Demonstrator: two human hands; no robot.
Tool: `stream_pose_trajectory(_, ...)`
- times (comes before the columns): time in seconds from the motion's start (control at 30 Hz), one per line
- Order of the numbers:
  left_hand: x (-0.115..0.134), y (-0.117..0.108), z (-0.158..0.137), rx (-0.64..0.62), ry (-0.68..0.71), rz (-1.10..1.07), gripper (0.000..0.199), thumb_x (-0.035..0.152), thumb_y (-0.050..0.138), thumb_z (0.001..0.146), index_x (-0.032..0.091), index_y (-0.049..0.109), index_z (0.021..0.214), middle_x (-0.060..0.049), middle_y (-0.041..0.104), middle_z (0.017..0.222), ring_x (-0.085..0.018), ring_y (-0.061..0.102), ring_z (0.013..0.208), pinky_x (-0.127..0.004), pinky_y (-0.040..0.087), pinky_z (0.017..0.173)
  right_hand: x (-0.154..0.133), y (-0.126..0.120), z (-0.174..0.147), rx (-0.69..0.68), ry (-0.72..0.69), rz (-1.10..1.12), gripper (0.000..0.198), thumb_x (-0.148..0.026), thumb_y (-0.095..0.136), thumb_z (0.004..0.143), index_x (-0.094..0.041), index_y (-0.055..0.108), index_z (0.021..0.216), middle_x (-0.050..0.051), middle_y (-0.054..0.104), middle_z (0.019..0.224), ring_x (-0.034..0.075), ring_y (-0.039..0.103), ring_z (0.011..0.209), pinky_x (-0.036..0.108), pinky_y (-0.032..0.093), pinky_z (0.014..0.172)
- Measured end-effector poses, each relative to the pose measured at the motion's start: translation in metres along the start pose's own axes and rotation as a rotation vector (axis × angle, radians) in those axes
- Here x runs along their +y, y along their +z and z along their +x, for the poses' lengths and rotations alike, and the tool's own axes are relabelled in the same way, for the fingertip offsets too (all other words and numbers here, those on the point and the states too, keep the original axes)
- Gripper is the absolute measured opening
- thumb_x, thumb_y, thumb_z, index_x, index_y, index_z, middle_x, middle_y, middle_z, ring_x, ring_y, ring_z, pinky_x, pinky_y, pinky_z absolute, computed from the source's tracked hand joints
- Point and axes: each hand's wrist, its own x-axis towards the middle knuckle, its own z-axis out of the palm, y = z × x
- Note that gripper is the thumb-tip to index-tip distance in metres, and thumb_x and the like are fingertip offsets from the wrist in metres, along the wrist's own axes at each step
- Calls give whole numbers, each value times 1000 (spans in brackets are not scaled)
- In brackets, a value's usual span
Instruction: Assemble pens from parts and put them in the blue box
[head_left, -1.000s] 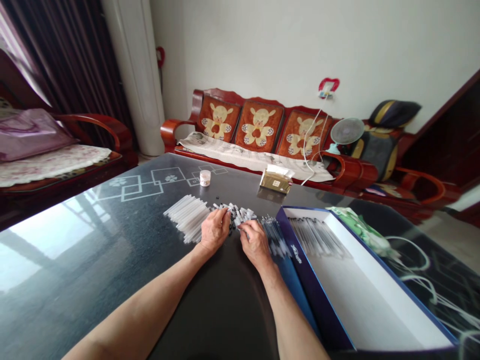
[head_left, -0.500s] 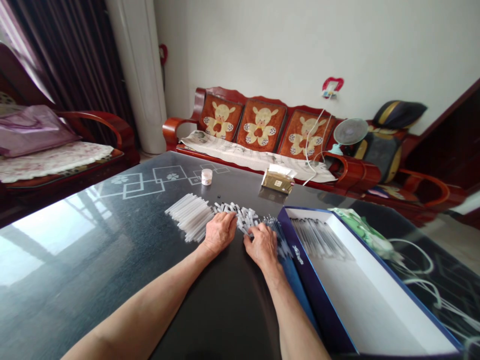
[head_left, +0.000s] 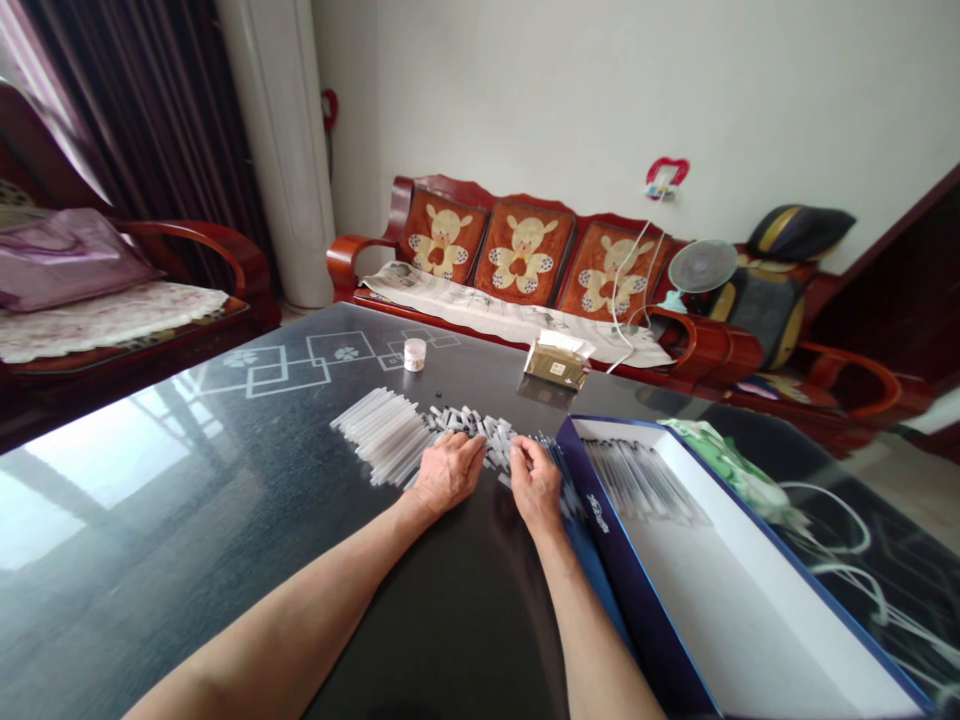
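Observation:
My left hand (head_left: pixel 452 470) is closed, its fingertips pinched at the near edge of a heap of small white and black pen caps (head_left: pixel 469 420). What it pinches, if anything, is too small to make out. Just to the right, my right hand (head_left: pixel 537 487) has thumb and forefinger pressed together; the thing between them cannot be made out. Translucent white pen barrels (head_left: pixel 382 430) lie side by side left of my left hand. Thin dark pen refills (head_left: pixel 567 478) lie beyond my right hand, partly hidden, against the box.
A long blue box (head_left: pixel 720 600), white inside, holds a row of pens (head_left: pixel 641 480). Behind it lie a green plastic packet (head_left: pixel 724 465) and white cables (head_left: pixel 862 575). A small white tub (head_left: pixel 414 354) and a tissue box (head_left: pixel 556 360) stand farther back on the dark table (head_left: pixel 225 480).
Both hands have shifted slightly to the right. The right hand has drawn back from the caps, and its spread fingers have come together in a pinch.

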Motion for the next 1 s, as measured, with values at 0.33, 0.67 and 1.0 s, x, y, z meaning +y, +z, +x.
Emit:
stream_pose_trajectory(0.33, 5, -4, 0, -62, 44, -16, 26, 32, 43, 95, 22, 63, 109, -5, 61, 79, -18, 58, 78, -26, 45, 65, -10, -2, -1, -115, 111, 172, 33, -40, 47, 84, -18, 69, 96, 7, 70, 96, 20, 62, 86, 32, 49, 81)
stream_pose_trajectory(0.67, 5, -3, 0, -82, 73, -194, 21, 21, 42, 92, 17, 62, 86, -6, 58, 85, -14, 58, 73, -23, 48, 67, -9, 5, -1, -159, 375, 506, 37, -45, 63, 75, -19, 68, 102, 5, 71, 92, 19, 65, 79, 29, 51, 68)
stream_pose_trajectory(1.0, 9, -2, -3, -63, 68, -130, 27, 22, 39, 95, 17, 58, 76, -5, 57, 79, -14, 54, 72, -25, 46, 67, -18, 5, -1, -108, 610, 813, 36, -39, 82, 55, -17, 70, 82, -1, 65, 66, 12, 59, 59, 26, 51, 58)
